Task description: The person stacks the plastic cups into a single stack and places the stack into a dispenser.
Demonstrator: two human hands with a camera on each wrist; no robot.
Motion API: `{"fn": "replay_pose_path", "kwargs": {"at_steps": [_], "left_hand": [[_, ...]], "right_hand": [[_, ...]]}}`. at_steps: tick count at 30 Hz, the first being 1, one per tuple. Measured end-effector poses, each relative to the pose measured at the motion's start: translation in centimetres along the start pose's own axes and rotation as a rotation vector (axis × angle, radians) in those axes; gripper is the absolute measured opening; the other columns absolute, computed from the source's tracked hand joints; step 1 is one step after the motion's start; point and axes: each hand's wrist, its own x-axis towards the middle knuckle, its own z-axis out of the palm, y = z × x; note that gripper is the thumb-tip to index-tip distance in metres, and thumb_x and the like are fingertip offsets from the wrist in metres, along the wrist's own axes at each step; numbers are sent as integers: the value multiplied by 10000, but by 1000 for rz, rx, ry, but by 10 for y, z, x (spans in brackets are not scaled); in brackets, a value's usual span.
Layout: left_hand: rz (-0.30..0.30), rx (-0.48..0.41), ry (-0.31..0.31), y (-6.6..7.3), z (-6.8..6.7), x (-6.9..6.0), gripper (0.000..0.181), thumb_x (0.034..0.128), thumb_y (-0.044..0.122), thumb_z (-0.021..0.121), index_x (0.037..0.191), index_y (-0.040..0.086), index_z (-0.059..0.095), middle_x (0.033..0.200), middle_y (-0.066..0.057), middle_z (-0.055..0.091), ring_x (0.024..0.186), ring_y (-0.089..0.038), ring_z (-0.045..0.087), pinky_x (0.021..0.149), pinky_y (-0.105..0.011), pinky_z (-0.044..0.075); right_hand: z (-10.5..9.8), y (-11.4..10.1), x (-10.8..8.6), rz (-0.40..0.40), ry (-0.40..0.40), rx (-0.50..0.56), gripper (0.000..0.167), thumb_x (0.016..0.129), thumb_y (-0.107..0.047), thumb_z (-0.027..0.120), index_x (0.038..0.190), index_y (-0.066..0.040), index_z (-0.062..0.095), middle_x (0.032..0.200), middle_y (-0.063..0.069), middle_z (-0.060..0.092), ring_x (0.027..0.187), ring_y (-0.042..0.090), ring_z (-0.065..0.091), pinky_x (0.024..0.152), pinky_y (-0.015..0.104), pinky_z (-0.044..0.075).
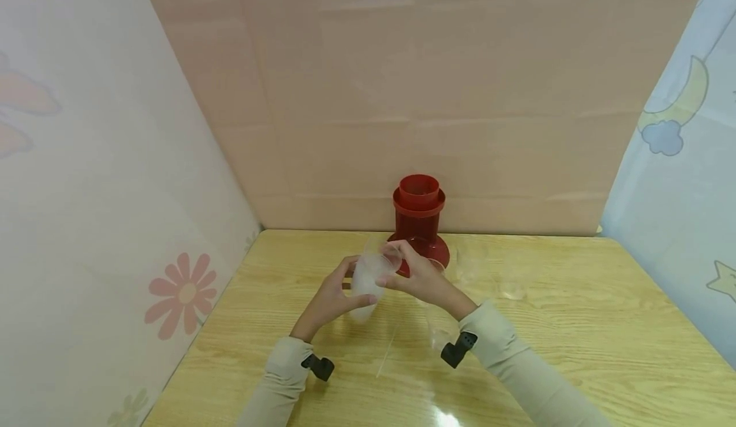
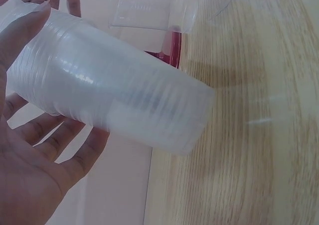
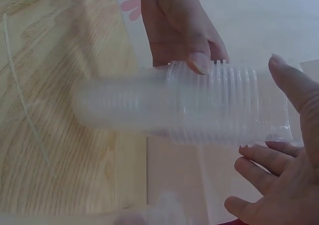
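Observation:
A nested stack of clear plastic cups [image 1: 363, 286] is held tilted above the table, its closed ends pointing down. My left hand [image 1: 333, 296] grips the stack around its side, thumb on one face and fingers on the other. At the stack's upper, open end, my right hand [image 1: 422, 280] holds the outermost cup [image 3: 271, 105] between thumb and fingers. That cup stands a little way out from the ridged rims of the others [image 3: 214, 103]; in the right wrist view its far end is partly hidden by my right hand.
Behind the hands, a red cylindrical holder [image 1: 416, 225] with a flared base stands against the back wall. Several clear cups, including one near my right wrist [image 1: 439, 334], are on the wooden table [image 1: 575, 325]. A thin pale strip [image 1: 387, 353] lies in front.

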Motion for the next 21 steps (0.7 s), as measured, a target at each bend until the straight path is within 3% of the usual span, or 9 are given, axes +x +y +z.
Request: {"fn": "replay_pose_path", "kwargs": {"at_steps": [4,11,21], "left_hand": [[1,7,6,-2,1,0,743,841,302,822,1462,259,416,1324,2,570,1180,-190,551,964,-467,476],[-2,16,12,-2,1,1,753,827,315,833,1457,253,423,1319,1,577,1165,-178,555,951,-456,481],[1,-9,9,-1,1,0,754,826,325,833,1456,245,426,1325,-16,573,1163,-202,556,963,-524,464]], "right_hand": [[4,3,0,13,-19,35,662,897,-326,759,1383,-53,402,1467,198,478,1377,387,423,1095,603,324],[6,7,-2,16,-60,114,634,908,-264,754,1380,-53,389,1415,146,509,1359,367,458,1087,532,369],[6,7,-3,25,-46,88,645,915,-231,749,1403,-24,381,1422,173,486,1346,380,468,1083,533,373]]}}
